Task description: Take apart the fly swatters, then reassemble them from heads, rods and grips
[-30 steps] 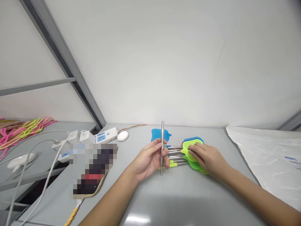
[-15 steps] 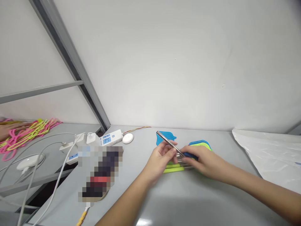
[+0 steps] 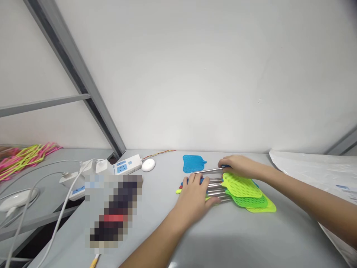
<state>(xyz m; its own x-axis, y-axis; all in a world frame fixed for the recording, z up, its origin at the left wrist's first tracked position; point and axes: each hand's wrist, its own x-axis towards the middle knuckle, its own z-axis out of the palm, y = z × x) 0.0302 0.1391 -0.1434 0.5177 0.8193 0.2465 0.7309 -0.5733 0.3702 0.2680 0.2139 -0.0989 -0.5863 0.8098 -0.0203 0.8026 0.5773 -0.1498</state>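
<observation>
Fly swatters lie in a pile on the grey table (image 3: 223, 238). Their mesh heads, such as the yellow-green swatter head (image 3: 242, 185) and the green swatter head (image 3: 251, 201), point right, and the metal rods (image 3: 215, 185) run left. My left hand (image 3: 192, 197) rests over the handle ends, fingers spread. Along the pile's far edge, my right hand (image 3: 239, 165) is closed on the dark blue grip of a swatter handle, whose metal rod (image 3: 210, 171) stretches left. Beyond the left hand lies a separate blue swatter head (image 3: 193, 163) with a short neck.
On the left are a power strip (image 3: 128, 164) with plugs and white cables, a round white device (image 3: 148, 165) and a blurred-out object (image 3: 115, 210). Pink and yellow cords (image 3: 30, 156) lie on the farther-left table. A plastic sheet (image 3: 306, 167) covers the right side.
My right hand has carried the swatter handle from in front of the left hand down to the pile's far side. My left hand has let go of the rod and flattened onto the pile.
</observation>
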